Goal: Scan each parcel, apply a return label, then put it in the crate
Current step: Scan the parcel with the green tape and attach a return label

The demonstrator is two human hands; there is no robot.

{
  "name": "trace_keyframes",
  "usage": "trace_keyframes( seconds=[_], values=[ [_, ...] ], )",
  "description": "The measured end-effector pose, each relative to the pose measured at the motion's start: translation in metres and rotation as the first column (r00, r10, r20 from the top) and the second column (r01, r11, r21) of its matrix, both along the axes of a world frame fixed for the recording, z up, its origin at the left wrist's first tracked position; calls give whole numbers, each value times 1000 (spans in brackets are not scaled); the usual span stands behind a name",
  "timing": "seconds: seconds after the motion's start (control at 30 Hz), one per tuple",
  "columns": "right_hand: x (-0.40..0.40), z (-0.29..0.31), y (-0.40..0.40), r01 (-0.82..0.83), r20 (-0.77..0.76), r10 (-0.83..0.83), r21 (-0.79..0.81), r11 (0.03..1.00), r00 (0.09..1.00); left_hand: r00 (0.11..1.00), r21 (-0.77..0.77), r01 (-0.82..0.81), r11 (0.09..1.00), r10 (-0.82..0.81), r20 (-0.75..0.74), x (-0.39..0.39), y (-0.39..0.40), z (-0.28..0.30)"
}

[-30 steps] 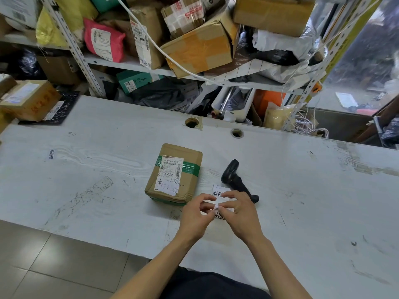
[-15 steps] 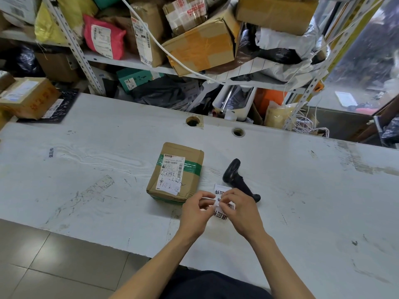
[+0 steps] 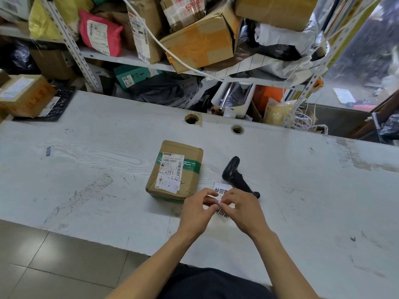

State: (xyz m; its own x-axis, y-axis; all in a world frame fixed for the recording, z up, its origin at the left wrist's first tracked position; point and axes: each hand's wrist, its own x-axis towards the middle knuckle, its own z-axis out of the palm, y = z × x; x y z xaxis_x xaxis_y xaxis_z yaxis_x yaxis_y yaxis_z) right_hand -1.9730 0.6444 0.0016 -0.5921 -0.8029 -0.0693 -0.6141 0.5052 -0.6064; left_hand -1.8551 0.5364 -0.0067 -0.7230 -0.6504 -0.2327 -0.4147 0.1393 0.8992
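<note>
A brown cardboard parcel (image 3: 175,170) with green tape and a white shipping label lies on the white table (image 3: 86,169). Just right of it, a black handheld scanner (image 3: 236,177) lies on its side. In front of the scanner, both my hands meet over a white strip of return labels (image 3: 221,189) with black characters. My left hand (image 3: 198,209) and my right hand (image 3: 244,209) pinch the strip at its edge with fingertips touching; most of the strip is hidden under my fingers. No crate is in view.
A second boxed parcel (image 3: 23,94) and a black flat packet (image 3: 54,104) sit at the table's far left. Two cable holes (image 3: 191,119) pierce the table's back edge. Behind it, metal shelving (image 3: 71,44) is crammed with boxes and mailer bags.
My fingers have shifted slightly on the label strip, fingertips closing together at its edge. The parcel and scanner have not moved.
</note>
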Motion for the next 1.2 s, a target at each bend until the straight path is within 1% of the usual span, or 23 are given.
trace_keyframes(
  seconds=[0.07, 0.37, 0.53, 0.67, 0.77, 0.83, 0.87, 0.93, 0.97, 1.03, 1.07, 1.1, 1.13, 1.2],
  values=[
    [1, 1, 0, 14, -8, -14, -17, 1000, 1000, 1000, -35, 12, 999, -12, 6, 0, 0, 1],
    [4, 1, -3, 98, 43, -97, -17, 995, 994, 1000, -31, 5, 999, -6, -12, -1, 1, 0],
    [1, 3, -2, 269, 168, -257, -54, 962, 952, 1000, 18, -1, 1000, 1, -8, 0, 2, -5],
    [-2, 7, 2, 489, 295, -442, -108, 866, 847, 999, 70, -48, 996, 48, 13, 1, 2, -7],
    [-7, 13, 6, 660, 371, -575, -157, 735, 729, 997, 55, -68, 996, 67, 31, 1, 2, -8],
    [-10, 18, 7, 723, 371, -630, -217, 656, 682, 997, 47, -65, 997, 63, 55, 1, 1, -10],
    [-10, 19, 7, 729, 344, -645, -249, 638, 682, 996, 44, -60, 997, 57, 71, 1, 2, -10],
    [-7, 19, 3, 692, 260, -643, -317, 648, 721, 994, 27, -56, 998, 54, 93, 1, 3, -8],
    [-4, 18, 1, 650, 201, -624, -356, 672, 755, 994, 4, -59, 998, 59, 92, 0, 3, -5],
    [2, 13, -5, 512, 25, -556, -429, 744, 831, 994, -35, -77, 996, 79, 69, -2, 2, 1],
    [5, 10, -9, 423, -79, -509, -454, 784, 857, 994, -8, -99, 995, 99, 43, -3, 1, 6],
    [8, 7, -12, 330, -180, -454, -468, 820, 872, 991, 64, -131, 989, 130, 7, -4, 0, 12],
    [11, 6, -15, 240, -271, -399, -472, 848, 876, 984, 173, -169, 970, 176, -29, -5, 0, 18],
    [18, 3, -22, 95, -402, -305, -465, 880, 863, 962, 404, -219, 888, 267, -65, -6, -2, 29]
  ],
)
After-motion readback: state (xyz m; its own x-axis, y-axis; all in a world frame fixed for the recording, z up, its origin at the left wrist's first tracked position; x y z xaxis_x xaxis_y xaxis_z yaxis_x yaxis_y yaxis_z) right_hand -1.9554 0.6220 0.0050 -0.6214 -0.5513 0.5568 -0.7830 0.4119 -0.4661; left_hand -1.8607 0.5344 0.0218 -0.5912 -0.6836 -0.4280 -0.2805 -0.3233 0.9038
